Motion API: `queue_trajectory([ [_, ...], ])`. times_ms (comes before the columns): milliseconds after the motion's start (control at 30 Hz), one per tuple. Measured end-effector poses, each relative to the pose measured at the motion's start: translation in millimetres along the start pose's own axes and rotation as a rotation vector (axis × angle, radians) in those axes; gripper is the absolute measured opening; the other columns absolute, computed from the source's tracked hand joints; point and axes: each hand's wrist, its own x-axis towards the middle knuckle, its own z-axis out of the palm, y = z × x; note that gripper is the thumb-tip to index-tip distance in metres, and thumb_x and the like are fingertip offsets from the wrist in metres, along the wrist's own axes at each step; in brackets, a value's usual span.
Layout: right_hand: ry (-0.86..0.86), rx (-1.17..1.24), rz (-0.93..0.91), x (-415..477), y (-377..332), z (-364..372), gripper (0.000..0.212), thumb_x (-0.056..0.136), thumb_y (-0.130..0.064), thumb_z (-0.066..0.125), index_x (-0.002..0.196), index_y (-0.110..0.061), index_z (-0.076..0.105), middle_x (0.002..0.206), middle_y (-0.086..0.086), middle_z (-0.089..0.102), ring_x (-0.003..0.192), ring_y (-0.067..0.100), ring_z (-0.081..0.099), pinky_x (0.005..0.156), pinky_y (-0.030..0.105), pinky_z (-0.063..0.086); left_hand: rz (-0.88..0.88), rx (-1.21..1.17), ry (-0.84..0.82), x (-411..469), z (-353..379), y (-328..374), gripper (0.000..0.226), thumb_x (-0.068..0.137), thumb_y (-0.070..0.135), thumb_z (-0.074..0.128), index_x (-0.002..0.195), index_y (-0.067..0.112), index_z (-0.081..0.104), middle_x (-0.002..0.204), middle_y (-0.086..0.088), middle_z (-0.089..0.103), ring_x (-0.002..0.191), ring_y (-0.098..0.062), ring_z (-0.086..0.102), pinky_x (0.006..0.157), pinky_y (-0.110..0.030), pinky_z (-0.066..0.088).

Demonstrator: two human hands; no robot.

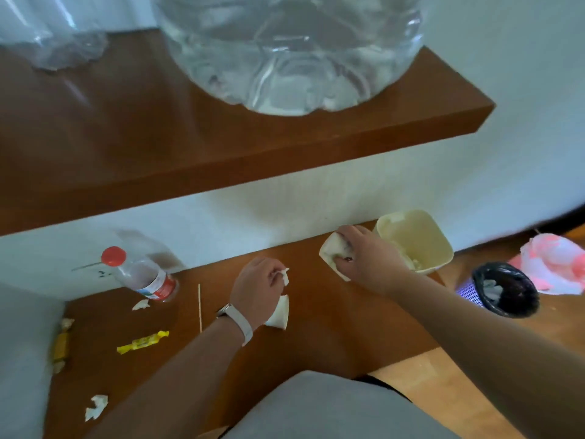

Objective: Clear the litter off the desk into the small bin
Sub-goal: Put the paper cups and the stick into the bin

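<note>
A small cream bin stands at the desk's far right end with white scraps inside. My right hand is closed on a crumpled white tissue just left of the bin. My left hand pinches a small white paper scrap above the desk's middle; a folded white paper lies under it. On the left of the brown desk lie a yellow wrapper, a thin wooden stick, white scraps and a plastic bottle with a red cap.
A brown shelf hangs above the desk and carries a large clear water jug and clear plastic. On the floor to the right stand a black-lined mesh bin and a pink-white bag. Another yellow wrapper lies at the desk's left edge.
</note>
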Motion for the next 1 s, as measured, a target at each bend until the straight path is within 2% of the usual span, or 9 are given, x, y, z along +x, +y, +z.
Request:
queue_trajectory([
  [67,0.042,0.021,0.059,-5.0,20.0,-13.7,0.052,0.085,-0.041,0.059,0.132,-0.026,0.043,0.125,-0.004,0.055,0.103,0.022,0.058,0.078,0.041,0.053,0.057,-0.023,-0.02,13.8,8.7,24.2,0.012,0.092,0.018,0.059,0.099,0.025,0.066,0.093,0.012,0.061,0.082,-0.004,0.057,0.072,-0.024,0.053],
  [233,0.135,0.109,0.206,-18.8,71.7,-41.3,0.049,0.085,-0.04,0.06,0.13,-0.028,0.044,0.12,-0.004,0.056,0.091,0.02,0.06,0.073,0.042,0.055,0.22,-0.035,-0.078,44.3,33.6,89.4,0.013,0.094,0.02,0.055,0.102,0.023,0.066,0.093,0.011,0.059,0.084,-0.004,0.056,0.074,-0.019,0.049],
  [367,0.216,0.178,0.302,-28.5,105.0,-54.4,0.05,0.085,-0.04,0.061,0.13,-0.028,0.044,0.123,-0.005,0.056,0.097,0.017,0.057,0.079,0.037,0.053,0.318,-0.044,-0.159,68.4,56.6,131.6,0.015,0.093,0.018,0.054,0.101,0.023,0.066,0.089,0.013,0.054,0.081,-0.001,0.051,0.069,-0.015,0.043],
  [467,0.215,0.224,0.339,-33.8,120.1,-56.1,0.053,0.086,-0.04,0.063,0.134,-0.024,0.044,0.125,-0.003,0.055,0.101,0.017,0.056,0.081,0.032,0.049,0.369,-0.033,-0.212,80.6,72.8,156.0,0.015,0.092,0.017,0.055,0.102,0.021,0.066,0.087,0.011,0.052,0.078,-0.004,0.048,0.063,-0.012,0.035],
  [533,0.192,0.251,0.349,-37.3,126.1,-54.2,0.056,0.087,-0.041,0.063,0.136,-0.023,0.043,0.126,-0.002,0.055,0.104,0.017,0.055,0.083,0.03,0.048,0.396,-0.023,-0.252,86.5,82.9,166.6,0.018,0.092,0.018,0.055,0.106,0.02,0.066,0.094,0.007,0.056,0.085,-0.008,0.051,0.068,-0.014,0.039],
  [667,0.16,0.273,0.378,-41.5,131.4,-50.7,0.058,0.088,-0.045,0.062,0.139,-0.027,0.04,0.132,-0.005,0.052,0.113,0.016,0.054,0.09,0.033,0.051,0.392,-0.005,-0.295,91.6,93.8,171.8,0.024,0.09,0.021,0.059,0.114,0.019,0.064,0.113,0.002,0.06,0.102,-0.014,0.054,0.087,-0.031,0.047],
  [833,0.145,0.19,0.36,-41.6,128.0,-50.5,0.051,0.091,-0.045,0.056,0.137,-0.026,0.045,0.134,-0.005,0.05,0.117,0.018,0.051,0.088,0.034,0.047,0.424,0.033,-0.321,88.7,84.8,152.8,0.025,0.092,0.026,0.058,0.115,0.021,0.062,0.111,0.006,0.059,0.1,-0.01,0.054,0.085,-0.026,0.047],
  [900,0.129,0.13,0.298,-39.6,121.1,-49.5,0.047,0.093,-0.043,0.053,0.135,-0.024,0.047,0.134,-0.004,0.05,0.116,0.02,0.05,0.087,0.032,0.045,0.43,0.049,-0.296,85.3,75.0,139.8,0.027,0.092,0.024,0.057,0.118,0.019,0.062,0.117,0.005,0.059,0.109,-0.01,0.052,0.091,-0.023,0.041],
  [1000,0.1,0.032,0.157,-31.9,98.9,-46.8,0.044,0.094,-0.042,0.05,0.134,-0.023,0.05,0.137,-0.006,0.049,0.117,0.018,0.049,0.089,0.029,0.042,0.36,0.108,-0.256,74.3,52.8,108.8,0.034,0.094,0.028,0.055,0.127,0.02,0.057,0.132,0.003,0.055,0.124,-0.011,0.045,0.103,-0.025,0.035],
])
